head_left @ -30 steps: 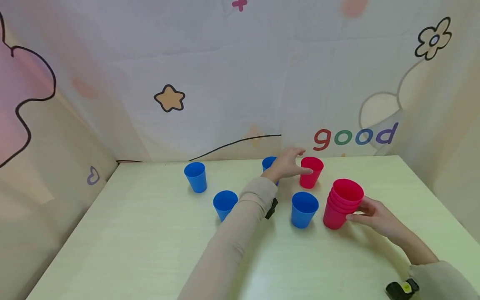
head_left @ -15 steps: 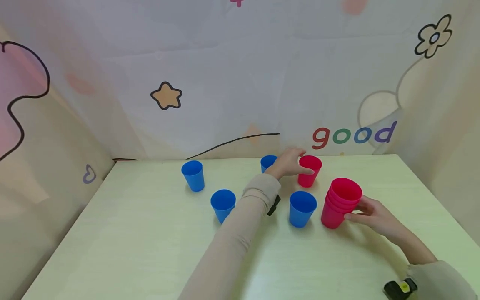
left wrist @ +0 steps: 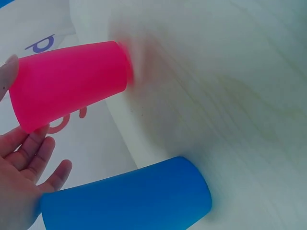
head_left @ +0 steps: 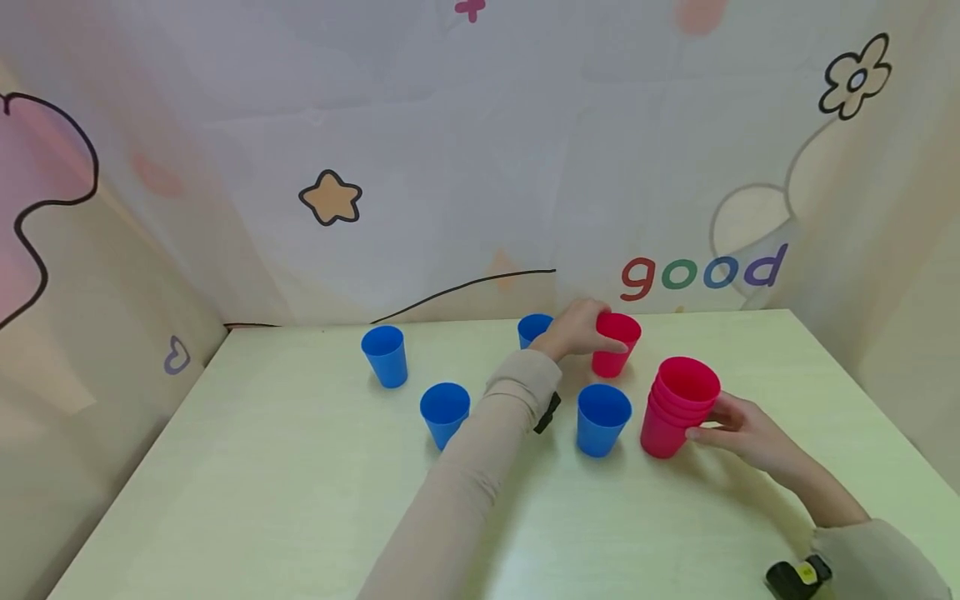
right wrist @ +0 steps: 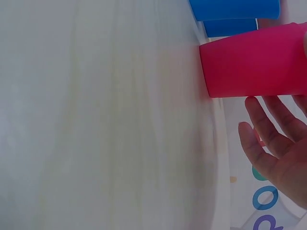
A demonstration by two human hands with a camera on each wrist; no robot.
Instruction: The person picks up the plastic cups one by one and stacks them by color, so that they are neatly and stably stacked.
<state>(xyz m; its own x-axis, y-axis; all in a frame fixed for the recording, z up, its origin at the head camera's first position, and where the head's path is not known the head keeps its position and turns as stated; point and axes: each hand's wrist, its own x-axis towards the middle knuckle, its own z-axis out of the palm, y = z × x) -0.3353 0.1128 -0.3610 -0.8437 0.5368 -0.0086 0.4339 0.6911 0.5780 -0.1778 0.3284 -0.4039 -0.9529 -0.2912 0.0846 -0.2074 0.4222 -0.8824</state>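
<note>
My left hand (head_left: 577,330) reaches to the back of the table and grips a single red cup (head_left: 609,364) near its rim. In the left wrist view the thumb and some fingers touch opposite sides of that red cup (left wrist: 72,79), which stands upright on the table. My right hand (head_left: 756,435) holds a stack of red cups (head_left: 663,432) from its right side, thumb in front and fingers partly hidden behind. The stack stands on the table. A blue cup (head_left: 602,425) is just left of the stack. Another blue cup (head_left: 533,330) is partly hidden by the left hand.
Two more blue cups stand at left, one farther back (head_left: 386,358) and one nearer (head_left: 443,412), partly covered by the left sleeve (head_left: 465,467). The pale table (head_left: 262,483) meets a printed cloth backdrop (head_left: 450,167) behind and at both sides.
My left hand has closed in on the single red cup, its fingers coming onto the rim. The right hand and its stack stay in place; the view shifts slightly.
</note>
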